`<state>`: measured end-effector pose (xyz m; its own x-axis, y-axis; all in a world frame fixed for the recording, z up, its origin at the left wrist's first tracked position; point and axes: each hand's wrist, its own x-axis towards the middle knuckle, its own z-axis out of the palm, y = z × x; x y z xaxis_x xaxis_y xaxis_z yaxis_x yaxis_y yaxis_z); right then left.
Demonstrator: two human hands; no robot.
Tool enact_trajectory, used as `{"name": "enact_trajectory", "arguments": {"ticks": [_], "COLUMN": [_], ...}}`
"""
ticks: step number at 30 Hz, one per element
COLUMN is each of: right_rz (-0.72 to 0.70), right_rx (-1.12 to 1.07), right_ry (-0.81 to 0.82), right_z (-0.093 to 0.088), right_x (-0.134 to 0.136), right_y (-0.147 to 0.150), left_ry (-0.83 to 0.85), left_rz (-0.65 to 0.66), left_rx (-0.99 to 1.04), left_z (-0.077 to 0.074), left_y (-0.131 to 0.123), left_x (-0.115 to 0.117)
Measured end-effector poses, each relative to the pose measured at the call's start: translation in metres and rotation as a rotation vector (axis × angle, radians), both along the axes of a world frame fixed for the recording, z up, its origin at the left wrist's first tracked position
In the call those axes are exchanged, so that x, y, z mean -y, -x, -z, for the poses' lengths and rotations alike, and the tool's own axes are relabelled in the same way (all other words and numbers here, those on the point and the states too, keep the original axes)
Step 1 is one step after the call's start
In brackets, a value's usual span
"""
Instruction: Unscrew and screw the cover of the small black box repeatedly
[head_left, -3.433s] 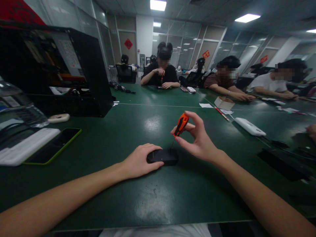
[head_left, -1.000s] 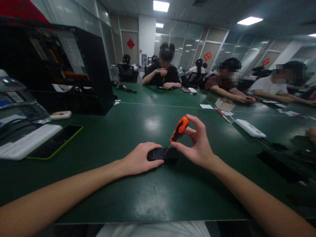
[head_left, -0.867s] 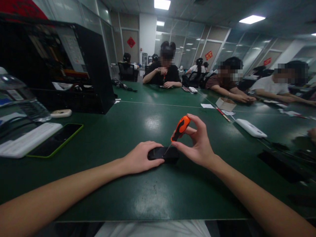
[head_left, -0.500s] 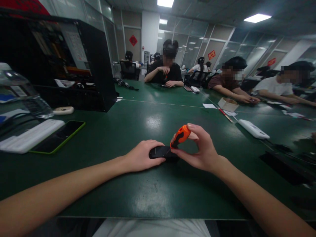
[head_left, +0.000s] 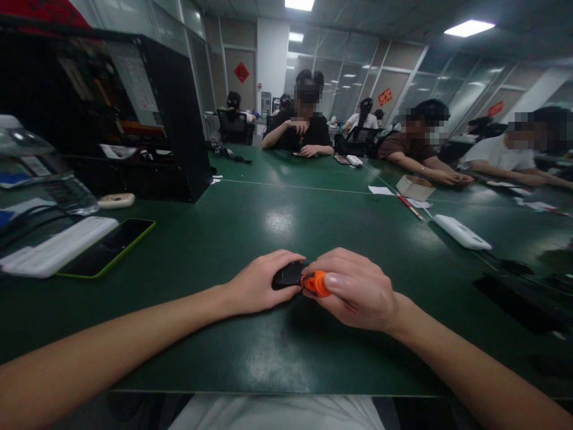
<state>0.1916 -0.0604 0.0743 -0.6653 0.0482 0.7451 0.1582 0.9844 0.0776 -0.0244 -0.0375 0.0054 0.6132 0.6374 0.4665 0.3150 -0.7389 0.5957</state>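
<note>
On the green table, a small black oblong case lies between my hands; its exact kind does not show. My left hand grips the case from its left end, thumb along the near side and fingers along the far side. In my right hand is an orange and black screwdriver, its handle wrapped by the fingers with the thumb on the butt end. The handle leans toward me over the right end of the case. Both the screwdriver's tip and that end of the case are hidden by my right hand.
An open black computer case stands at the left, behind a water bottle and a green-edged phone. To the right lie a white device and a small box. Other people sit across the table.
My right hand has changed its hold, from fingertips on a raised screwdriver to a closed grip lower over the case. The handle now tips toward me. My left hand has barely moved.
</note>
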Motion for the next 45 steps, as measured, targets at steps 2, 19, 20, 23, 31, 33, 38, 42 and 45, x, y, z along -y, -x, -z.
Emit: {"name": "enact_trajectory", "arguments": {"ticks": [2,19,20,23,31,33,38,42,45], "right_rz": [-0.033,0.087,0.047,-0.057,-0.023,-0.006,0.019,0.008,0.012], "right_rx": [-0.038,-0.476,-0.496,-0.536,-0.532,-0.515,-0.498,-0.505,-0.498], "right_ry": [0.067,0.837,0.913,1.089,1.081,1.067,1.054,1.04,1.023], "right_z": [0.004,0.017,0.019,0.026,0.025,0.025,0.026,0.027,0.027], "right_x": [0.0,-0.006,-0.008,-0.01,-0.008,-0.01,-0.011,-0.01,-0.01], "right_y": [0.001,0.001,0.003,0.006,0.005,0.004,0.004,0.004,0.004], "left_ry": [-0.017,-0.009,0.013,0.052,0.045,0.036,0.045,0.048,0.037], "left_rz": [0.02,-0.048,-0.052,-0.047,-0.039,-0.038,-0.031,-0.031,-0.03], "left_rx": [0.023,-0.022,-0.039,-0.054,-0.059,-0.061,-0.058,-0.059,-0.061], "left_z": [0.002,0.004,0.004,0.003,0.002,0.002,0.002,0.002,0.003], "left_y": [0.0,-0.002,-0.002,-0.002,-0.002,-0.002,-0.002,-0.002,-0.002], "left_x": [0.0,-0.001,-0.002,-0.002,-0.002,-0.003,-0.003,-0.002,-0.003]}}
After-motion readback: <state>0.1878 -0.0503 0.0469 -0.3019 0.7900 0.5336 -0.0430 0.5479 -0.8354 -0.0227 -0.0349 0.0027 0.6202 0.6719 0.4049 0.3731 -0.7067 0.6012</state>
